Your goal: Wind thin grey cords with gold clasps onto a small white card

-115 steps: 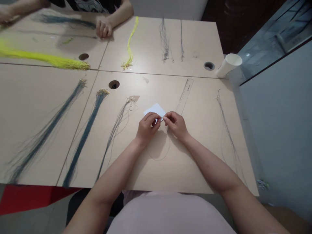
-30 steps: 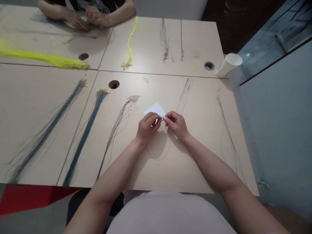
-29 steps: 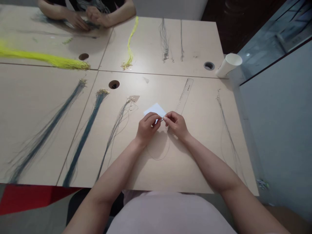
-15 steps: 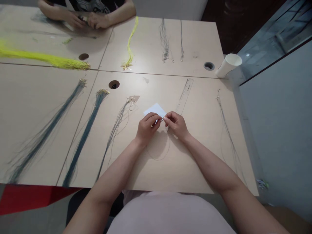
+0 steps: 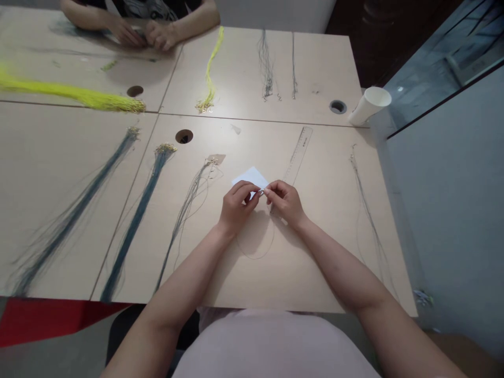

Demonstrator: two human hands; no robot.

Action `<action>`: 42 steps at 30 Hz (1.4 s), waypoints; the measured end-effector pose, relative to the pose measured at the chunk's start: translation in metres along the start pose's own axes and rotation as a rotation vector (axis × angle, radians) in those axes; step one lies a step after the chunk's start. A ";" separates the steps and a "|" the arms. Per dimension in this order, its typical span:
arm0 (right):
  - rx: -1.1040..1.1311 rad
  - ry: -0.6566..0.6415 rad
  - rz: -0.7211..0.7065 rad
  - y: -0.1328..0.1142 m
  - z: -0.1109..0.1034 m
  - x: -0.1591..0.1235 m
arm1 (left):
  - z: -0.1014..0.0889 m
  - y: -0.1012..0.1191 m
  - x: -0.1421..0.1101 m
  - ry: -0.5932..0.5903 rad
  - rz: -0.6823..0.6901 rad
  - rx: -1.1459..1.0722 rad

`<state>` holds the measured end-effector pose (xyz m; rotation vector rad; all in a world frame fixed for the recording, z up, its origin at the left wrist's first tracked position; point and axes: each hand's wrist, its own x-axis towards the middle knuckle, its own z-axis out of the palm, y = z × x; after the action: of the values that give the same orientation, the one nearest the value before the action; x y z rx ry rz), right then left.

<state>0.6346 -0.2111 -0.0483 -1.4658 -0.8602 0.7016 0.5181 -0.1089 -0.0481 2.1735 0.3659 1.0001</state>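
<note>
My left hand [image 5: 237, 206] and my right hand [image 5: 284, 201] meet fingertip to fingertip at the middle of the table [image 5: 315, 262], both pinched on the ends of a thin grey cord [image 5: 255, 256]. The cord hangs down from my fingers in a loop that lies on the table toward me. A small metal piece seems to sit between my fingertips, too small to name. A white paper slip [image 5: 251, 177] lies just beyond my left fingers. A clear ruler [image 5: 298, 154] lies behind my right hand.
Dark teal cord bundles [image 5: 134, 226] and a thin grey bundle [image 5: 189, 197] lie to my left, more grey cords [image 5: 368, 210] to my right. Yellow cords [image 5: 210, 73] and a paper cup [image 5: 368, 105] sit at the far side. Another person's hands [image 5: 145, 34] work at the far left.
My hands have kept their place, pinched on the cord. The other person's hands at the far left have come together and shifted slightly.
</note>
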 end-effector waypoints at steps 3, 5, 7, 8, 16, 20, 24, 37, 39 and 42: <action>0.011 -0.004 0.007 -0.001 0.000 0.000 | 0.000 -0.001 0.000 -0.013 0.012 0.006; 0.008 -0.007 0.013 -0.001 0.000 0.001 | -0.001 -0.001 -0.001 -0.020 0.020 0.008; -0.003 -0.009 0.016 0.000 0.000 0.001 | -0.001 -0.001 0.000 -0.028 0.025 0.007; -0.009 -0.009 0.015 0.000 0.000 0.001 | -0.001 -0.001 0.000 -0.030 0.025 0.007; -0.049 -0.001 -0.010 0.001 0.000 0.002 | -0.002 0.002 0.000 -0.029 -0.031 0.003; -0.070 0.006 -0.007 0.001 0.000 0.002 | -0.002 0.003 0.001 -0.044 -0.057 -0.005; -0.065 0.014 -0.016 0.002 0.001 0.002 | -0.002 0.002 0.003 -0.058 -0.073 -0.001; -0.058 0.017 -0.007 0.003 0.001 0.002 | -0.002 0.001 0.003 -0.028 -0.065 -0.061; -0.059 0.014 -0.005 0.002 0.001 0.002 | -0.001 0.001 0.002 -0.037 -0.071 -0.076; -0.058 0.014 -0.012 0.001 0.001 0.002 | -0.001 0.000 0.002 -0.043 -0.078 -0.082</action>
<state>0.6353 -0.2091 -0.0496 -1.5143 -0.8849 0.6615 0.5188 -0.1078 -0.0469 2.0875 0.3801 0.9089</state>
